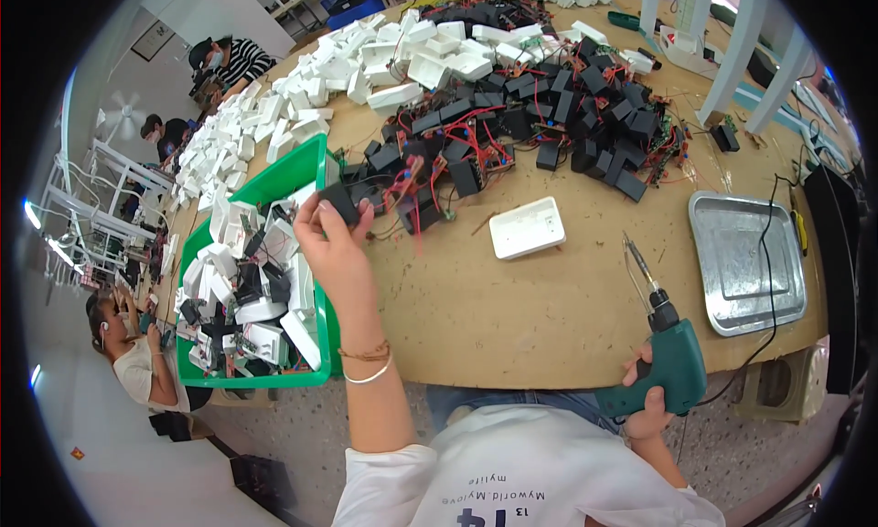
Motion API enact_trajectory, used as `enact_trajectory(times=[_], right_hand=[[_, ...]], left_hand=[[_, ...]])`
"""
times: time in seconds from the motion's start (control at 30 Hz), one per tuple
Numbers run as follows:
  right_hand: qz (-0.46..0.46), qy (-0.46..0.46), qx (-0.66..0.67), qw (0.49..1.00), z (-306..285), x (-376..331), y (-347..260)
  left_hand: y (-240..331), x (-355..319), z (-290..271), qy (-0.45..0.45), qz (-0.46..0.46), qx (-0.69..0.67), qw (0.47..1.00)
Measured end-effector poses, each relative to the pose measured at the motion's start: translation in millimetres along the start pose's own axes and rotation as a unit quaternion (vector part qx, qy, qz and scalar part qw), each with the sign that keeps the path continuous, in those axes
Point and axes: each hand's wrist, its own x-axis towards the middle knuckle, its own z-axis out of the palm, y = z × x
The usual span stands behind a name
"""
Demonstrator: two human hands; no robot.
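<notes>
My left hand (334, 244) is closed on a black box-shaped module (340, 203), held over the right edge of a green bin (322, 321). Blurred red wires and a small board (409, 178) hang beside the module; whether they belong to it I cannot tell. My right hand (647, 401) grips a green pistol-shaped soldering gun (675, 362) by its handle, at the table's front edge. Its thin metal tip points up and away over the table. A white plastic tray-shaped casing (528, 228) lies open side up between my hands, touched by neither.
The bin holds white casings and black modules. Heaped behind are black modules with red wires (549, 116) and white casings (430, 61). A metal tray (748, 271) with a black cord across it lies at right, near table-leg-like white posts (732, 61). Several people work at left.
</notes>
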Motion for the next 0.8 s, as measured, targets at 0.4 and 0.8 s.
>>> enact_trajectory(times=[0.4, 0.8], right_hand=[[-0.026, 0.041, -0.038, 0.998, 10, 5, -4], [-0.015, 0.037, -0.034, 0.999, 9, 6, -4]], left_hand=[[-18, -74, -40, -0.071, 0.051, 0.523, 0.848], [-8, -62, -18, -0.345, 0.237, 0.487, 0.767]])
